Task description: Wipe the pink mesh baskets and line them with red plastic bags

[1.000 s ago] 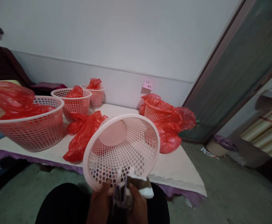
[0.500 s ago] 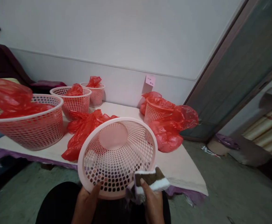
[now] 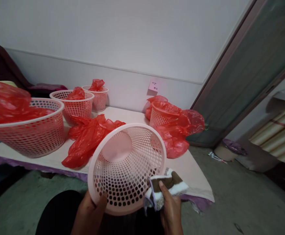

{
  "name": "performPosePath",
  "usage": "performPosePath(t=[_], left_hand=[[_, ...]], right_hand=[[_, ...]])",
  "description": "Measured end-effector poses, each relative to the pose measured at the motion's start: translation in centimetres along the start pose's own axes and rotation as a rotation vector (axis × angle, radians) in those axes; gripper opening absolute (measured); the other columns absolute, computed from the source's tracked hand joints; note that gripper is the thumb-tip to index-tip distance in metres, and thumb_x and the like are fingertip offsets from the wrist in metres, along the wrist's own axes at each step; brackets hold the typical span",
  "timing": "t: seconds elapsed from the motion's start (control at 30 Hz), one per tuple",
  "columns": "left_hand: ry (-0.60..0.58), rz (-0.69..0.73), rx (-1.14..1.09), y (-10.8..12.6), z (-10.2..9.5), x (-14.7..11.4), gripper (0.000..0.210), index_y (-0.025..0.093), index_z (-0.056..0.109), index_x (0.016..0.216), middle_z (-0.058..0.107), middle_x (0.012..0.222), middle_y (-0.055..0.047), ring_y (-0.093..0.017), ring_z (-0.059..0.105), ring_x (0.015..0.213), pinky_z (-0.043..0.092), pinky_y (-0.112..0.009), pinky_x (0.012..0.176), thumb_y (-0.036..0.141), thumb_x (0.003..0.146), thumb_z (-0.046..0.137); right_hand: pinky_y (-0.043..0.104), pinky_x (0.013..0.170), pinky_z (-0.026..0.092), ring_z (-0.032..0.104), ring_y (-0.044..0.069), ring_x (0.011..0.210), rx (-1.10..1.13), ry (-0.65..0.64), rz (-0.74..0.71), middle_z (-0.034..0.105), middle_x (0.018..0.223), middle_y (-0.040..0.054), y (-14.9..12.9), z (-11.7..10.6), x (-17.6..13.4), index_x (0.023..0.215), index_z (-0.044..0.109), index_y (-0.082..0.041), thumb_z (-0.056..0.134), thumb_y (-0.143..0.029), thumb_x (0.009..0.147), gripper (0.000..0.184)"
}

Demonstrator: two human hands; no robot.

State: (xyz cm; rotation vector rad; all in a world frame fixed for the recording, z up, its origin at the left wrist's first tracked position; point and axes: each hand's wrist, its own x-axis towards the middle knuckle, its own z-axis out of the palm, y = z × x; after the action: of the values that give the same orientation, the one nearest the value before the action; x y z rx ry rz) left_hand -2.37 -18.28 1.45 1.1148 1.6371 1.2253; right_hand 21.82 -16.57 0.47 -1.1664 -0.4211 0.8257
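Note:
A pale pink plastic basket [image 3: 116, 147] with holes in its wall is tipped so that its mouth faces me. My left hand [image 3: 91, 210] grips its lower left rim, thumb on the inner side. In my right hand [image 3: 170, 205] is a brown and white striped cloth [image 3: 179, 178], pinched under the thumb. The cloth is at the basket's lower right rim; its contact with the rim is partly hidden. Just behind the basket a crumpled red plastic bag [image 3: 83, 147] lies on the table [image 3: 196, 176].
At the left stand a large pink basket [image 3: 42, 140] and two smaller ones, a middle basket [image 3: 77, 112] and a far basket [image 3: 99, 101], all holding red bags. Another basket [image 3: 158, 117] draped in red plastic stands at the right. A bin [image 3: 227, 151] is on the floor.
My right hand and the cloth have moved right and slightly down. The basket has shifted a little to the right and turned slightly, with my left hand still gripping its rim.

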Motion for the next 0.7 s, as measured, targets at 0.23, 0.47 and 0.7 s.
performPosePath(t=[0.23, 0.47, 0.7], left_hand=[[0.110, 0.089, 0.021, 1.8, -0.9, 0.3, 0.056, 0.025, 0.058, 0.126, 0.072, 0.114, -0.002, -0.024, 0.065, 0.104, 0.049, -0.025, 0.086, 0.055, 0.078, 0.064], [0.026, 0.169, 0.007, 3.7, 0.0, 0.4, 0.052, 0.026, 0.061, 0.126, 0.070, 0.122, -0.003, -0.024, 0.065, 0.105, 0.049, -0.030, 0.093, 0.051, 0.081, 0.062], [-0.130, 0.304, 0.027, 3.4, 1.3, -1.6, 0.044, 0.026, 0.064, 0.126, 0.069, 0.126, -0.005, -0.027, 0.064, 0.114, 0.047, -0.036, 0.101, 0.034, 0.082, 0.063]], right_hand=[[0.048, 0.108, 0.039, 0.056, 0.032, 0.121, -0.318, 0.252, -0.330, 0.065, 0.121, 0.0160, -3.6, -0.6, -0.5, 0.114, 0.064, -0.010, 0.078, -0.048, 0.065, 0.065], [0.040, 0.091, 0.051, 0.066, 0.028, 0.098, -0.486, -0.273, -0.323, 0.071, 0.106, 0.0134, -1.7, 1.3, -0.7, 0.102, 0.068, -0.015, 0.071, -0.040, 0.073, 0.039], [0.038, 0.073, 0.055, 0.070, 0.028, 0.085, -0.321, -0.237, -0.109, 0.073, 0.096, 0.0105, 0.5, 8.0, 3.9, 0.117, 0.058, -0.010, 0.056, -0.034, 0.082, 0.043]])
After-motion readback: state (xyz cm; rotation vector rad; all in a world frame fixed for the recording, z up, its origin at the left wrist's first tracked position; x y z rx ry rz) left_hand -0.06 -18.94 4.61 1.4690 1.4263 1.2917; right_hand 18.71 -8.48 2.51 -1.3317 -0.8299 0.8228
